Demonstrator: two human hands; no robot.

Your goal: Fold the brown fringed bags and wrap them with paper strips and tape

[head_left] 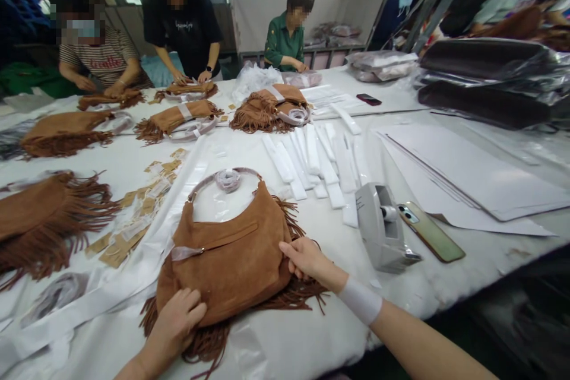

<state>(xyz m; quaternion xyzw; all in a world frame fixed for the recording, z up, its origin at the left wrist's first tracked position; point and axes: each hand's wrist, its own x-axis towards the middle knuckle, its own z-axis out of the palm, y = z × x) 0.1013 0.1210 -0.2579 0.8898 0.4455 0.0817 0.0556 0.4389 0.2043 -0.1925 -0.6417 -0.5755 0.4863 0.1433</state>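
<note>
While the white-topped desk (pixel 332 338) carries everything noted, the brown bag (pixel 227 261) serves as reference: it lies front panel up, handle (pixel 244 170) pointing away from the person. Judged step: steadying and shaping its body by the edges. Best done, I think, with even outward tension from both sides, so the panel flattens without a crease; suede probably marks under hard pressure.

Fringe (pixel 307 298) spreads from beneath the bag at its right and near sides. Advisable: free any strands before pressing down.

White strips (pixel 312 160), loosely piled: beyond the bag, to its right.

Gray tape dispenser (pixel 378 231): right of the bag, apart from it. Worth keeping the fringe clear of it.

Right hand (pixel 307 258): pinching the bag's right side, thumb uppermost, other fingers folded under. A light pinch should be enough.

Left hand (pixel 178 316): at the bag's lower left corner, fingers curled against the suede; from where I stand, cannot tell whether it grips or merely presses. Would serve well as anchor.

Wrapped strap coil (pixel 228 180): just beyond the bag's scooped opening. Better not tugged.

Film-wrapped zipper pull (pixel 187 253): on the bag's panel, left end. Keep flat, lest it dent.
</note>
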